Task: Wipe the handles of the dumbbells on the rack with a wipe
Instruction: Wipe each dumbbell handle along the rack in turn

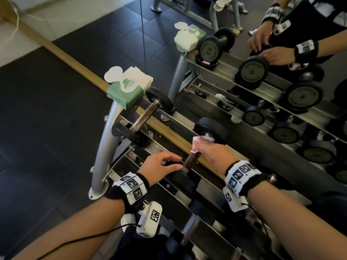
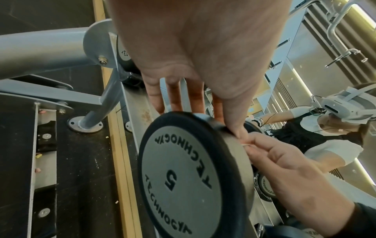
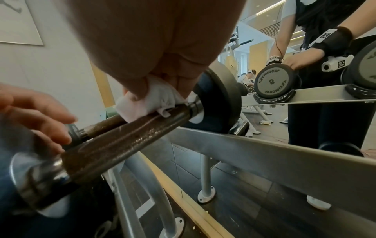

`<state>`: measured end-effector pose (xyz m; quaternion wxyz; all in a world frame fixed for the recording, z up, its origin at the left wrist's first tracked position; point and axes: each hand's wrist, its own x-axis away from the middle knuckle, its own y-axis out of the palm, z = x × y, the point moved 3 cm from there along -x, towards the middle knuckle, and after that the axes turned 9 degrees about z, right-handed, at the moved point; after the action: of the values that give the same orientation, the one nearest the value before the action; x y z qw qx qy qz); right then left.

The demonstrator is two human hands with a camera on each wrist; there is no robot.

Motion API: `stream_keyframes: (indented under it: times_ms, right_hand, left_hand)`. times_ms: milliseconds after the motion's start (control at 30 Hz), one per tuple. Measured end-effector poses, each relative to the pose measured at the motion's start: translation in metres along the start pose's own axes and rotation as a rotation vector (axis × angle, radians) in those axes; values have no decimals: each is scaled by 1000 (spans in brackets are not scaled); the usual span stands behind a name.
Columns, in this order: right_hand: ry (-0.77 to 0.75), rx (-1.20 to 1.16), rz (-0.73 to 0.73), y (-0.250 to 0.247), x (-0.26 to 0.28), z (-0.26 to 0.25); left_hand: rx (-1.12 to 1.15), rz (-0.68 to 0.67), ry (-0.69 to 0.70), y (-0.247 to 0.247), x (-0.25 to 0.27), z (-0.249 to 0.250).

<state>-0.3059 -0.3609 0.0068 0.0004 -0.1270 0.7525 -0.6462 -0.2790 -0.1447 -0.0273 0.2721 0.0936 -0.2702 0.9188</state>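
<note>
Both forearms enter from the lower edge of the head view. Left hand (image 1: 159, 164), at centre frame, rests its fingers over the near weight plate (image 2: 191, 175) of a dumbbell marked 5, thumb on the rim, gripping nothing else. Just right of it, the right hand (image 1: 212, 152) pinches a white wipe (image 3: 146, 99) against the far end of that dumbbell's brown handle (image 3: 122, 141). Further up-left on the rack (image 1: 105, 139) sits a green wipe pack (image 1: 125, 89), beside another dumbbell (image 1: 144, 115).
</note>
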Motion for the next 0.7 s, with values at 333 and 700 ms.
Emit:
stream_keyframes:
  times_ms: [333,700]
  right_hand:
    - [61,-156,-24,6,10,-20]
    - [181,-76,-88,0,-6,-22]
  left_hand:
    - [17,-33,-70,-6,3,-16]
    - [49,-37,-153,-6,3,-15]
